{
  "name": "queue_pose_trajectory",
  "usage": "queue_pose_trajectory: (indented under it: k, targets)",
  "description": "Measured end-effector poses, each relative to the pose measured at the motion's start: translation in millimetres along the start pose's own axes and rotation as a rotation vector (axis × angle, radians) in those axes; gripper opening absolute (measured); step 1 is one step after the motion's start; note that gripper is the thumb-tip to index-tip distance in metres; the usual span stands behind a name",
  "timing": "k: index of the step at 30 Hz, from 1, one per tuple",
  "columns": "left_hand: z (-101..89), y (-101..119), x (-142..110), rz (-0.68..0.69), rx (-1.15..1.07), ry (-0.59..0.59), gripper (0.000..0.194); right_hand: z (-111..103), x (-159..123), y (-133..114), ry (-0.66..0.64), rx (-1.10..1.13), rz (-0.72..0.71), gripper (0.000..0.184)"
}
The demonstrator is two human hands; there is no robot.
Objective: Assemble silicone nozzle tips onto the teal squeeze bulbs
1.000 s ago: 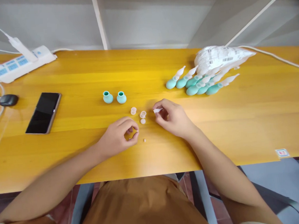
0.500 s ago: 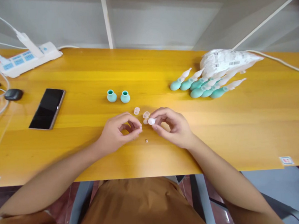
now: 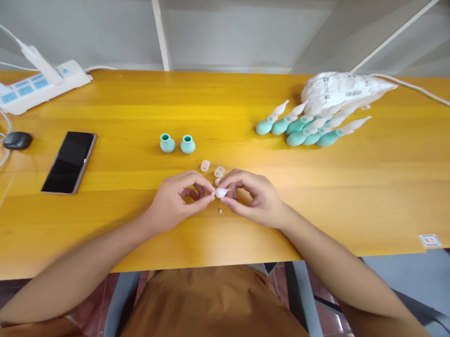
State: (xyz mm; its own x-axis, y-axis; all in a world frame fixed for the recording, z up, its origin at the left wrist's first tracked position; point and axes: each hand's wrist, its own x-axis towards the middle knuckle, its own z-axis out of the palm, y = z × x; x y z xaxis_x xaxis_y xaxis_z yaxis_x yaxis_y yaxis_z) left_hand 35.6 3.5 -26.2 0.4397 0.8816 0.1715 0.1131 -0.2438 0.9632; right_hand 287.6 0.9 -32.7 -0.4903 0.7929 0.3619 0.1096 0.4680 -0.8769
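Note:
My right hand (image 3: 251,197) pinches a white tapered nozzle tip (image 3: 222,192), its wide end facing left. My left hand (image 3: 184,199) is closed in a pinch on a tiny pale piece (image 3: 213,193), right at the nozzle's wide end; whether the two touch I cannot tell. Just beyond my fingertips lie clear plastic connector rings (image 3: 219,172), one partly hidden by my right fingers, and another ring (image 3: 205,165) to their left. A tiny piece (image 3: 220,210) rests on the table below my hands. Two open teal rubber bulbs (image 3: 187,144) stand farther back.
Several teal bulbs with white nozzles (image 3: 298,138) lie at the right, before a white plastic bag (image 3: 342,92). To the left are a phone (image 3: 69,163), a black mouse-like object (image 3: 18,140) and a power strip (image 3: 44,88) with cables. The wooden table's (image 3: 147,262) front edge is near me.
My right hand has brought the nozzle left and turned its wide end toward my left hand. The fingertips of both hands are now close together. The camera view has shifted slightly.

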Motion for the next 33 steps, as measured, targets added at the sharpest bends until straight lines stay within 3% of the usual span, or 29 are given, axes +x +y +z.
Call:
queue_pose_trajectory:
  k: [15,21,27,33]
  targets:
    - [2.0,-1.0,1.0,0.039,-0.026,-0.005,0.01,0.6,-2.7,2.5,-0.001,0.025,0.035,0.017]
    - [0.8,1.2,1.7,0.156,0.016,0.034,0.008,2.3,-2.5,3.2,0.001,0.079,0.078,0.015]
    - [2.2,0.9,1.5,0.111,-0.033,0.005,0.007,3.6,-2.8,3.0,0.008,0.196,0.141,0.017]
    - [0.9,2.3,1.8,0.154,0.018,0.012,0.006,3.8,-3.6,3.7,-0.006,0.198,0.172,0.016]
